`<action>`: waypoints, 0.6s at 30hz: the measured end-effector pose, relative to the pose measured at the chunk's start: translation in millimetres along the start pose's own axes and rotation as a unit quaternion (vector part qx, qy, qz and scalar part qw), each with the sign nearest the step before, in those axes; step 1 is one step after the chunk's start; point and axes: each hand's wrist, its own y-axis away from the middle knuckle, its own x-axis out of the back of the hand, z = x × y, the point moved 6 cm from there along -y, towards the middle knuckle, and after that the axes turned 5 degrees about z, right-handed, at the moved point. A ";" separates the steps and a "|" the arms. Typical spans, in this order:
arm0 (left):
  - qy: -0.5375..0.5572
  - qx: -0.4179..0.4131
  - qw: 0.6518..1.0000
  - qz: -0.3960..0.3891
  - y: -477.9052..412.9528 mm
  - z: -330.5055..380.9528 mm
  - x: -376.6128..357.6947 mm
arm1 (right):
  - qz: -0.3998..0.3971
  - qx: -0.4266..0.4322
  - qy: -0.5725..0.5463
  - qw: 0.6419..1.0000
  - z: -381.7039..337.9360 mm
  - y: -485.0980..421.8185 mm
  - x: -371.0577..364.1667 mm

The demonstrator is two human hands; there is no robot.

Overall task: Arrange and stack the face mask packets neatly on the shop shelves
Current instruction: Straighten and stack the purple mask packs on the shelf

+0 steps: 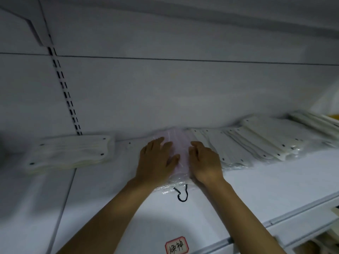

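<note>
Where hands (157, 160) press: unlabelled packet (180, 149).

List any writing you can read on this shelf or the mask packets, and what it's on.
"原神", handwritten in black and only roughly legible, on the red-bordered label sticker near the shelf's front edge.
No readable print on the pink mask packet or the white mask packets; too blurred.

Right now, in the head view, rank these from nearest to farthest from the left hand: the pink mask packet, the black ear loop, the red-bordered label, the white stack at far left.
1. Pink mask packet, under the left hand.
2. Black ear loop, below, toward the shelf front.
3. Red-bordered label and white stack: too close to call.
</note>
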 end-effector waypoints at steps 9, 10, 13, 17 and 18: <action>-0.102 -0.053 0.987 -0.112 13.9 39.0 19.6 | -0.022 -0.089 -0.170 0.981 7.0 -1.2 11.3; -0.098 -0.058 0.987 -0.109 15.0 39.4 20.8 | -0.039 -0.127 -0.269 0.954 6.0 1.5 9.9; -0.054 -0.060 0.995 -0.064 14.6 36.7 28.2 | -0.068 -0.221 -0.523 0.820 -3.2 9.2 2.8; 0.000 -0.050 0.997 -0.051 9.7 24.8 34.2 | -0.044 -0.260 -0.599 0.756 -2.8 1.4 9.0; 0.005 -0.047 0.998 -0.040 8.8 22.8 35.7 | -0.041 -0.276 -0.624 0.730 0.2 -1.7 8.9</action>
